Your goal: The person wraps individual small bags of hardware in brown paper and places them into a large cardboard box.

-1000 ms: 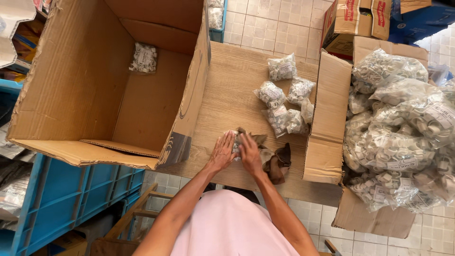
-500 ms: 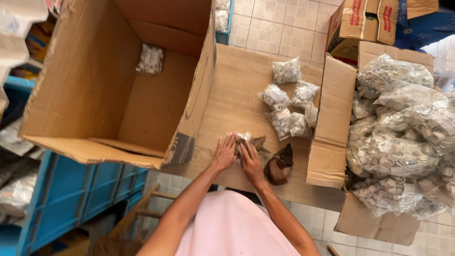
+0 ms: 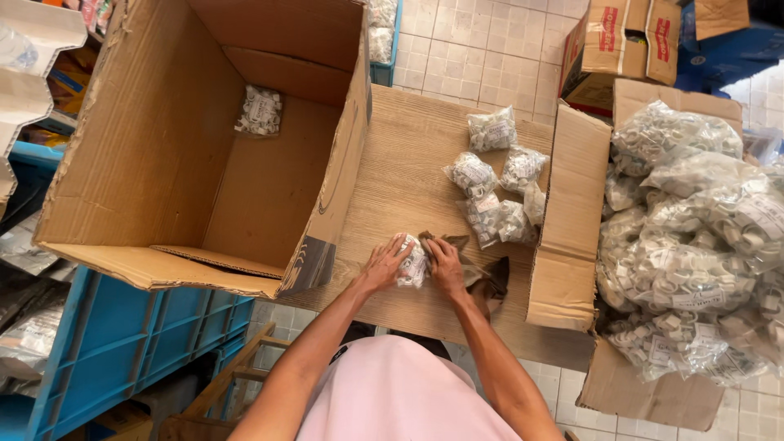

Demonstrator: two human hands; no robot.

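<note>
We find the left hand and right hand cupped around a small bag of white fittings on the board; it looks light, slippery, shifting (plastic film); grip from both sides.

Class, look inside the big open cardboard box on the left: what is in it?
One small clear bag of white fittings lies on the big cardboard box floor. The near wall hides the floor's closest strip.
</note>
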